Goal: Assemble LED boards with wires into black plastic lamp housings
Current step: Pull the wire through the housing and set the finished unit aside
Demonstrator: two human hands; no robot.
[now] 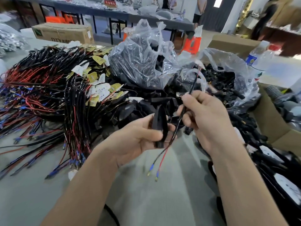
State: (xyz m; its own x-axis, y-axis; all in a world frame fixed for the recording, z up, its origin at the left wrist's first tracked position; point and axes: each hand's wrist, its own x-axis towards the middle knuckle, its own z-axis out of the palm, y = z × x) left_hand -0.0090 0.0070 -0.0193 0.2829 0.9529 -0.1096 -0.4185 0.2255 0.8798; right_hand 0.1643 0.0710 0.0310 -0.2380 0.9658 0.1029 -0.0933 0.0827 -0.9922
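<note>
- Left hand [140, 137] grips a narrow, glossy black housing [160, 128] upright above the grey table [146, 193].
- Right hand [206, 118] pinches its black-sleeved wire [185, 106].
- 2 leads [160, 158], red and black, hang below with blue-sleeved terminals.

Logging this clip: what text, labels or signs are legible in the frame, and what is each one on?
"DTY": on the side of the cardboard box; the characters after it are blurred.
"不合格区": on the red sign on the far table, slightly blurred.
Small print line along the box's upper edge: too small to read.
Water bottle label: too blurred to read.
</note>
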